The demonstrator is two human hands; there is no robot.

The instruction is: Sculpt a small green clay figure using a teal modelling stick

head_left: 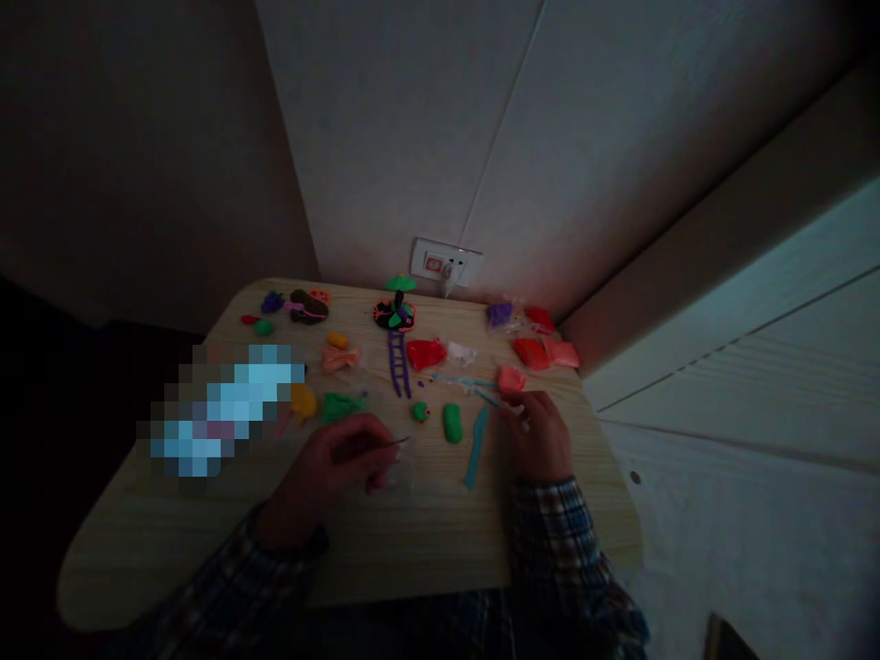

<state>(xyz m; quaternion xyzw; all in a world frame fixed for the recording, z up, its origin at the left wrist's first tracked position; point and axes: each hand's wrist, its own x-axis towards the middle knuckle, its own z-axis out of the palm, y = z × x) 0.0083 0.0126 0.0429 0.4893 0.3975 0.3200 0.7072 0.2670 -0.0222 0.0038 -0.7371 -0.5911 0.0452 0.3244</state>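
Observation:
My left hand (347, 463) pinches a thin dark strip (400, 441) between thumb and fingers, above a clear plastic wrapper (402, 472). My right hand (540, 431) is closed on the end of a thin blue modelling tool (488, 397), which points away to the left. Between the hands lie a green clay block (452, 423) and a small green clay piece with a red spot (421, 412). A flat blue clay knife (476, 449) rests just left of my right hand. Pink clay (511, 379) sits right beyond its fingers.
A dark clay base with a green-topped tree (399, 307) stands at the back, a purple clay ladder (398, 365) leading from it. Bagged red clay (426, 353), orange-red packs (533, 353) and green clay (342, 405) lie around. A wall socket (446, 264) is behind the table.

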